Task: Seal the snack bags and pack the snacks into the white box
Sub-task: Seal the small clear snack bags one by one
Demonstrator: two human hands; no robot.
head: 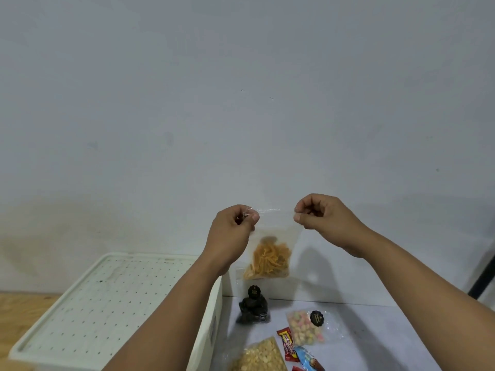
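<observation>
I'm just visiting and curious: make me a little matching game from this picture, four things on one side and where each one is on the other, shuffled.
Things:
1. bag of orange sticks
2. bag of dark snacks
3. bag of pastel balls
4. white box

Places:
A. lying on the table, right of the red candy wrapper
B. at the left, lid on, under the left forearm
C. held up in the air, its top edge pinched by the left hand and the right hand
D. on the table right beside the box, below the held bag

Pairs: 1-C, 2-D, 3-A, 4-B
</observation>
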